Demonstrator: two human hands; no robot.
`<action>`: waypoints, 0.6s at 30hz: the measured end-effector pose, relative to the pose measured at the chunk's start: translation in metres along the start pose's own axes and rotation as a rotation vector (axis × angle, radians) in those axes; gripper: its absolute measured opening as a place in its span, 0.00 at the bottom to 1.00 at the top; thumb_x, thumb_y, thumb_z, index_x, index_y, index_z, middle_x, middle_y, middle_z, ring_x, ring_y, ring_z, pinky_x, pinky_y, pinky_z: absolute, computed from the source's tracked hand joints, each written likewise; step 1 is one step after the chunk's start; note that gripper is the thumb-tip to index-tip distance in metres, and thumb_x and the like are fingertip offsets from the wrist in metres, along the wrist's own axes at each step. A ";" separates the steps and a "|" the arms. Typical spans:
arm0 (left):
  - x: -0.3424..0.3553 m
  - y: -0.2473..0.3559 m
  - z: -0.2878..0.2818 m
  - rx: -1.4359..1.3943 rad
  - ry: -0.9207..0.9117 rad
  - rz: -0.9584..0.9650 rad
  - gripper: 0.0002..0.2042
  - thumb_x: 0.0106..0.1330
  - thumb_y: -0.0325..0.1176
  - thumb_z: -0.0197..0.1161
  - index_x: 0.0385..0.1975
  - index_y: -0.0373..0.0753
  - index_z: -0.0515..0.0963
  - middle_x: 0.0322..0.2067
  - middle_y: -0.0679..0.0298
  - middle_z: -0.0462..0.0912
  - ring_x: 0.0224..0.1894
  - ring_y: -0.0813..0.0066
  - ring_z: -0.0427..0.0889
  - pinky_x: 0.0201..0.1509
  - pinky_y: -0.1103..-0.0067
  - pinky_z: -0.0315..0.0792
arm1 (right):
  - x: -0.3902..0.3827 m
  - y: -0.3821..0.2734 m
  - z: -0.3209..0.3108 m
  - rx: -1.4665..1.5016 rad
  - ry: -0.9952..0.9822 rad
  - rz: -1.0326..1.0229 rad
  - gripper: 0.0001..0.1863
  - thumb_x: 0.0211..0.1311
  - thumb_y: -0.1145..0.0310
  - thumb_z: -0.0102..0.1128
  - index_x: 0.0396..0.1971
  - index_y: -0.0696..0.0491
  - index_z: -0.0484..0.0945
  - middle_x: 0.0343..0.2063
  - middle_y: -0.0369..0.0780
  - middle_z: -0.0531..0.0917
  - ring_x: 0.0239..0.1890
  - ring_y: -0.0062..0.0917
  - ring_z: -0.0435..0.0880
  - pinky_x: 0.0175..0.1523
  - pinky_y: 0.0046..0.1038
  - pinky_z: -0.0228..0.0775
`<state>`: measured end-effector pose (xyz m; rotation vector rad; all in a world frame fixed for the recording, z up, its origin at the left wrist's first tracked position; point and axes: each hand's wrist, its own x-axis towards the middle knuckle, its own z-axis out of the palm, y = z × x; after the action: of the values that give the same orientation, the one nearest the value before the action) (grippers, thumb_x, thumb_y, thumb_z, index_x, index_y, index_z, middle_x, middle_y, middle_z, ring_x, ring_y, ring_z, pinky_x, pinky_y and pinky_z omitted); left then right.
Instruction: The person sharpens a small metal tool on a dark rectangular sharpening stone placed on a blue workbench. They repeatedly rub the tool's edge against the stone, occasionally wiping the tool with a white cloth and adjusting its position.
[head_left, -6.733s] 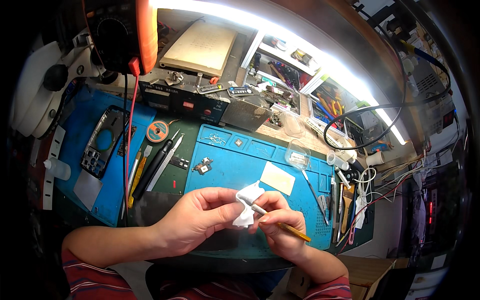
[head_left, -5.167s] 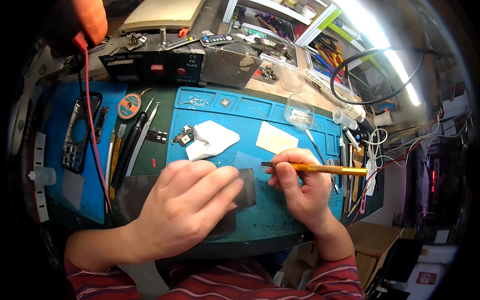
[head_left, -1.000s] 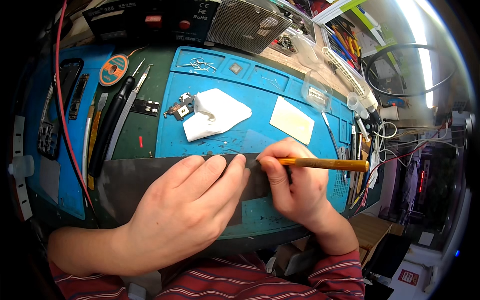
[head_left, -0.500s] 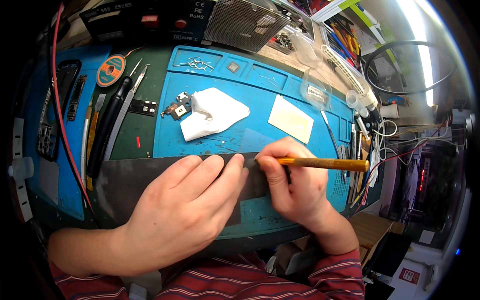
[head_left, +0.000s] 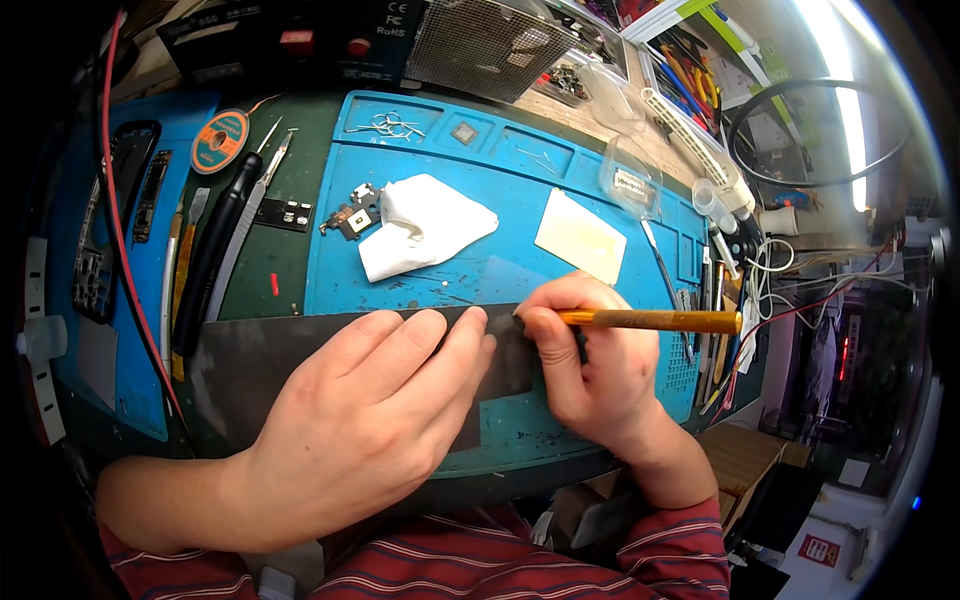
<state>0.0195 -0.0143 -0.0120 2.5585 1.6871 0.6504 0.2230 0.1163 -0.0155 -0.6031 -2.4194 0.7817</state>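
Note:
A dark grey sheet (head_left: 260, 365), which looks like sandpaper, lies along the near side of the blue work mat (head_left: 560, 425). My left hand (head_left: 365, 425) rests flat over it, fingers stretched and fairly close together, fingertips near its far edge. Between the fingers of my right hand (head_left: 600, 375) is a slim gold-handled tool (head_left: 665, 320), its handle pointing right. Its dark tip is mostly hidden by my fingers, close to the sheet and my left fingertips. Beyond the hands lie a crumpled white cloth (head_left: 435, 225), small circuit board pieces (head_left: 352, 215) and a pale yellow square pad (head_left: 585, 235).
On the left are a solder wick spool (head_left: 220, 140), a black-handled tool (head_left: 222, 250), tweezers (head_left: 255, 200) and a phone frame (head_left: 95, 270). A red cable (head_left: 117, 200) hangs there. More tools (head_left: 712, 320) line the right; a mesh box (head_left: 485, 50) stands behind.
My right hand and the gold-handled tool have shifted very slightly to the right. My left hand and the sheet stay in place.

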 end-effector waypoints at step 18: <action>0.000 0.001 0.000 -0.009 -0.001 -0.005 0.21 0.62 0.29 0.67 0.55 0.30 0.88 0.62 0.56 0.85 0.57 0.65 0.83 0.61 0.68 0.79 | 0.003 -0.006 0.000 0.011 -0.037 -0.016 0.04 0.75 0.77 0.69 0.42 0.58 0.81 0.33 0.43 0.84 0.29 0.38 0.85 0.33 0.35 0.77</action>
<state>0.0207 -0.0146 -0.0113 2.5480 1.6854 0.6554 0.2191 0.1137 -0.0114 -0.5696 -2.4487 0.8052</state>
